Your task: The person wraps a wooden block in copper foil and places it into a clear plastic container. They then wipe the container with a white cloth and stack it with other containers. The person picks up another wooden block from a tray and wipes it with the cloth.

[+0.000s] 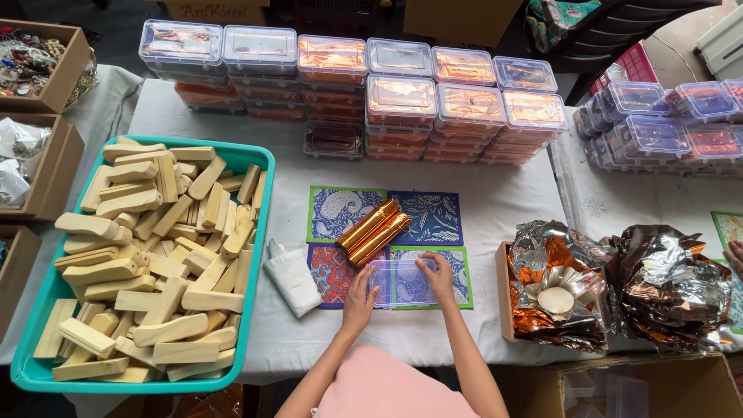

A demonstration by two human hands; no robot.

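Both hands meet on a clear box that lies on the white table, on top of the lower cards. The left hand grips its left end, thumb on the near side and fingers curled over the edge; the right hand pinches the right end, fingers bent over the top rim. Held at both ends like this, the box stays level and steady, though whether its lid is on or off cannot be told.

Under and behind the box lie four patterned cards, set in a tight square so their edges touch: green-bordered and blue above, red and green-bordered below. Two gold foil rolls lie slantwise across the middle where the cards meet, side by side and touching. A small white pouch lies just left of the cards, within easy reach of the left hand.

To the left a teal tray holds a loose heap of wooden blocks. Along the far edge stand stacks of lidded boxes with orange foil inside, piled in neat columns. To the right a cardboard box holds crumpled foil around a pale round disc. Another person's fingertips show at the right edge
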